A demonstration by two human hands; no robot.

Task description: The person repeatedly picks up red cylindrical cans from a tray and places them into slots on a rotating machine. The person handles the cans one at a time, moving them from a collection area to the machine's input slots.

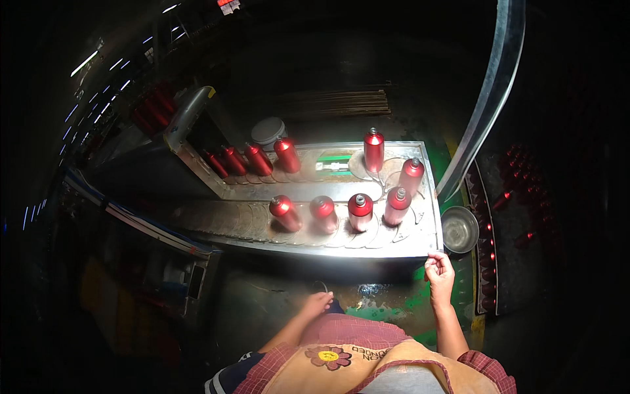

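Observation:
Several shiny red metal bottles stand upright on a looping conveyor (pixel 254 215) of pale overlapping plates. Along the near run are a red bottle (pixel 285 213), a blurred one (pixel 323 215), one with a dark open neck (pixel 360 213) and one at the bend (pixel 397 207). My right hand (pixel 441 268) is at the near right corner of the conveyor table, its fingers curled in; whatever they hold, if anything, is hidden. Low in front of my body, my left hand (pixel 318 303) is closed, and a thin curved pale piece (pixel 323 286) shows by its fingertips.
A metal basin (pixel 460 230) sits beside the table's right end. A curved metal post (pixel 489 98) rises at the right. The conveyor passes a metal frame (pixel 197 125) at the left. Behind it stands a white bucket (pixel 268 131). More red bottles (pixel 508 197) are in the dark at the right.

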